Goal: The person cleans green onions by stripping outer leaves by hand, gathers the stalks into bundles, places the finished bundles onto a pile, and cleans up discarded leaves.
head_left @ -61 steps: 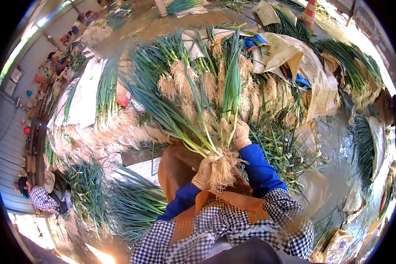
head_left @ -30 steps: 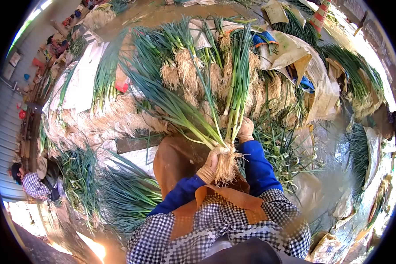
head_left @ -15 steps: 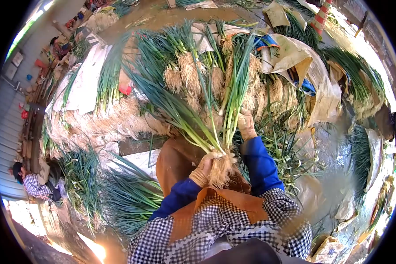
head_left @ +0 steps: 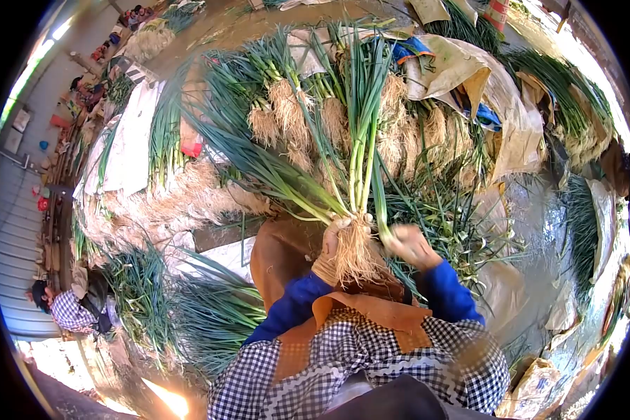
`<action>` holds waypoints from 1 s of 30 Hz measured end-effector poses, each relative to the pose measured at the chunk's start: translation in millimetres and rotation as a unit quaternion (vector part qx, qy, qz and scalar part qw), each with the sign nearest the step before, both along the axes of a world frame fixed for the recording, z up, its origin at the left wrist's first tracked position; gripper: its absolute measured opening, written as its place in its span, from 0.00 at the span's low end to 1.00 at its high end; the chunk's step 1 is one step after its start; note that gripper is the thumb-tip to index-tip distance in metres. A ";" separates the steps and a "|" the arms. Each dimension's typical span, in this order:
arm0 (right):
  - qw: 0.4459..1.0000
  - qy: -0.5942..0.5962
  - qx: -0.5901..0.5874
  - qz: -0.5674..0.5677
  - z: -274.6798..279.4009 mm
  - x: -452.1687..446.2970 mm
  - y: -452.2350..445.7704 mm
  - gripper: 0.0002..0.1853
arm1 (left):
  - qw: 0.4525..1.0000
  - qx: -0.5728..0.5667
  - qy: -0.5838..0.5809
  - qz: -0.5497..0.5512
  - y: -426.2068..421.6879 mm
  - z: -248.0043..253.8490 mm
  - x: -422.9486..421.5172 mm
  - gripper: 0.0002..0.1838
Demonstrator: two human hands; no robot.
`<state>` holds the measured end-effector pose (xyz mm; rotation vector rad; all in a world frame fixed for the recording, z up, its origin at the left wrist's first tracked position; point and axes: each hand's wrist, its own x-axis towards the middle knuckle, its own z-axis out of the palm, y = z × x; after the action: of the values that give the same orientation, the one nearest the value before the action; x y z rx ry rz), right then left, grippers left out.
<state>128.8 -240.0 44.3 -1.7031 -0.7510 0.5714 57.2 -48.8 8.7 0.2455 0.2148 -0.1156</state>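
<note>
My left hand (head_left: 331,245), in a tan glove, is closed around the lower stems of a bunch of green onions (head_left: 357,164). Its pale, stringy roots (head_left: 357,255) hang below the grip, and the green tops fan out away from me. Just right of the roots, my right hand (head_left: 411,246) is closed on the lower end of a green onion leaf (head_left: 381,203), which bends away from the bunch's right side. Motion blurs this hand a little, and its fingertips are partly hidden.
Rows of green onions with roots (head_left: 287,115) lie ahead, partly under tan sheeting (head_left: 462,66). Loose leaves (head_left: 448,220) are heaped at the right. Another pile of green onions (head_left: 213,315) lies at my left, with a person (head_left: 70,304) in checked clothing beyond.
My right hand has come down from the upper stems toward me and to the right, drawing a leaf outward from the bunch. The left hand keeps its grip near the roots.
</note>
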 end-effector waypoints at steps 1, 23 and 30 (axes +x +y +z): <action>0.991 -0.009 -0.091 0.097 5.6 0.0 -30.2 0.15 | 1.000 -0.023 -0.006 0.017 0.4 8.2 1.3 0.19; 0.950 0.239 0.188 -0.069 -31.7 63.2 47.1 0.16 | 0.941 -0.110 -0.312 -0.071 54.5 57.9 -29.0 0.29; 0.926 0.362 0.063 0.092 -30.1 42.0 52.3 0.20 | 0.999 -0.006 -0.041 -0.014 -19.2 44.3 -26.7 0.31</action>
<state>170.7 -187.7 14.2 -1.1693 -0.3935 1.1719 30.4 -68.0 53.0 0.2407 0.1294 -0.1334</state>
